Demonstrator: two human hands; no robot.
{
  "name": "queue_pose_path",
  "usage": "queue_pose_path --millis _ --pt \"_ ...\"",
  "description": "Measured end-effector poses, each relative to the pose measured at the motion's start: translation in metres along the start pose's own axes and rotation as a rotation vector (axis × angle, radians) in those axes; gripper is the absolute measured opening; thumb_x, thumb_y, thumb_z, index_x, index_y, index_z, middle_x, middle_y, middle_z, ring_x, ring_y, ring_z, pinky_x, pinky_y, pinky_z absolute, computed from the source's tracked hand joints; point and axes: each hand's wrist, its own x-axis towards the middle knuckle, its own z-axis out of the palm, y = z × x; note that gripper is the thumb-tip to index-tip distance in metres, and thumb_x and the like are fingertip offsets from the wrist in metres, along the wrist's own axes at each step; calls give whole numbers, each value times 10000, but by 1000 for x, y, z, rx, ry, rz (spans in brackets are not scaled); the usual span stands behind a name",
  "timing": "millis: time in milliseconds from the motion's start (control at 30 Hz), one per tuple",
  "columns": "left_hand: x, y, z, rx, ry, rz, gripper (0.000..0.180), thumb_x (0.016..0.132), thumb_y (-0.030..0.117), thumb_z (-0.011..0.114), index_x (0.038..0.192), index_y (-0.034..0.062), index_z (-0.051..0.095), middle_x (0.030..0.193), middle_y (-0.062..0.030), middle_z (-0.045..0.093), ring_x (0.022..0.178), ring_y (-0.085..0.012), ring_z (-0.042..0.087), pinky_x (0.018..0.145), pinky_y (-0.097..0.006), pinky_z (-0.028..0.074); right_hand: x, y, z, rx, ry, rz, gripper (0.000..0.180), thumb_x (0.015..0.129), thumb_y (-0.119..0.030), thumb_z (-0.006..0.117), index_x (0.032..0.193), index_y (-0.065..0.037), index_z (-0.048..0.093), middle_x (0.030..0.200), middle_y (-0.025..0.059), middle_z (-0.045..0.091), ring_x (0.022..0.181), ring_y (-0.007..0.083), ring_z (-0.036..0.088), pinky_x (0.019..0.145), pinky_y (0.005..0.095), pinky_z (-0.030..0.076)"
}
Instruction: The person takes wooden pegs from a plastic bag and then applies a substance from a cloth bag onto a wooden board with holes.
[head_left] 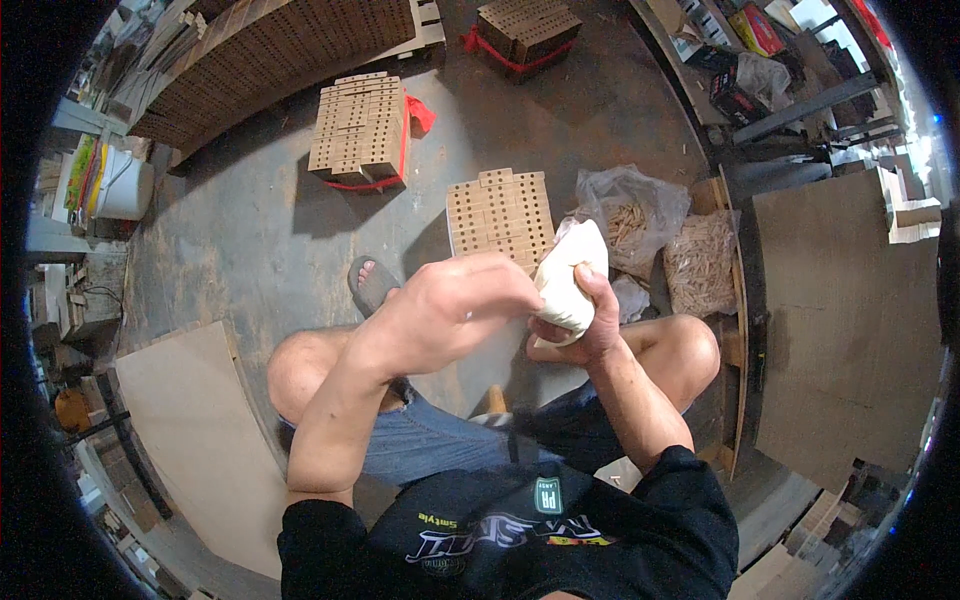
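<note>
In front of my chest, above my lap, my right hand grips a white, wrinkled pouch, its thumb pressed into the side. My left hand reaches across with its fingers curled against the pouch's lower left side; the fingertips are partly hidden there. Just beyond my hands, a block of light wooden pieces with rows of drilled holes stands on the floor. To its right lies an open clear bag of wooden dowels, beside a second, fuller bag of dowels.
Two red-strapped stacks of drilled wood, one nearer and one farther, stand on the floor. A long row of drilled pieces lines the far left. Wooden boards flank me, a white bucket sits left, and a cluttered shelf stands far right.
</note>
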Motion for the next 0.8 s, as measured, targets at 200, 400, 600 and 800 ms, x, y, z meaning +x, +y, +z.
queue_pose_path --millis 200,400,600,800 --pt "-2 3 -2 35 60 -74 253 791 -53 714 1025 42 708 937 -98 713 858 -244 696 753 -346 549 2 2 1 33 -85 23 525 871 -449 614 1226 -67 551 878 94 659 511 147 552 368 243 395" --pt "-5 -1 -8 92 20 4 217 781 -29 731 982 47 703 930 -101 711 844 -266 694 733 -342 541 3 3 0 40 -58 57 525 877 -437 611 1234 -58 544 888 106 671 473 145 541 364 246 406" --pt "-4 5 -6 123 74 -84 149 815 -7 707 956 34 680 890 -109 698 831 -260 695 721 -356 541 5 3 -2 42 -109 29 510 890 -443 601 1232 -70 545 884 105 675 431 140 508 367 252 397" --pt "-2 8 -3 88 176 -132 116 864 46 671 975 29 645 897 -153 681 843 -309 685 727 -366 533 4 0 7 34 -147 -53 508 908 -472 584 1230 -81 546 882 76 663 414 125 464 376 268 376"
